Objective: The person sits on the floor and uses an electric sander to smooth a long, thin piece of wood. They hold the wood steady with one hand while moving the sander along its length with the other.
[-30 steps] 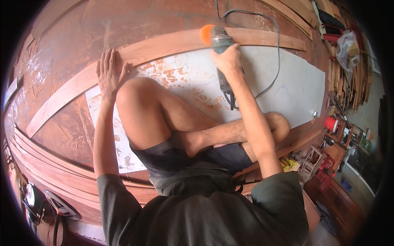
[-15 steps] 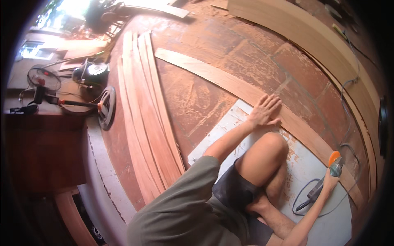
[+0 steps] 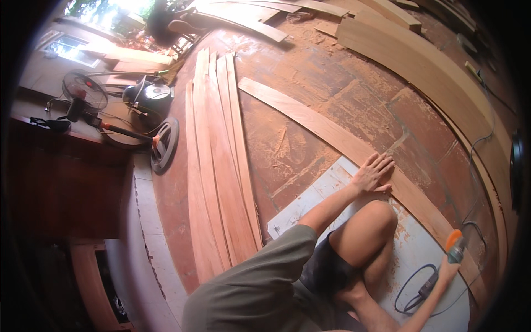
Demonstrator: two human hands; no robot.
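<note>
A long, narrow wooden plank [image 3: 310, 117] runs diagonally from the far middle to the near right. My left hand [image 3: 374, 172] lies flat on the plank's middle, its fingers stretched out. Toward the near end, my right hand [image 3: 449, 270] is wrapped round an angle grinder [image 3: 456, 254]. Its orange disc [image 3: 453, 240] is tilted up at the plank's near edge; I cannot tell whether it touches the wood. The grinder's dark cord [image 3: 406, 293] loops beside my right forearm. Under the plank's near part lies a white board [image 3: 298, 199] scattered with wood shavings, where I sit with one knee raised.
Several loose planks [image 3: 218, 166] lie side by side on the left. A stack of wide boards [image 3: 409, 50] curves along the right, with a cable [image 3: 480, 138] across it. Sawdust covers the tiled floor [image 3: 287, 149]. A black wheel-like base [image 3: 165, 145] stands far left.
The whole view has shifted, so the scene sits lower and, on the left, farther right. My left hand stays on the plank, and my right hand keeps its grip on the grinder.
</note>
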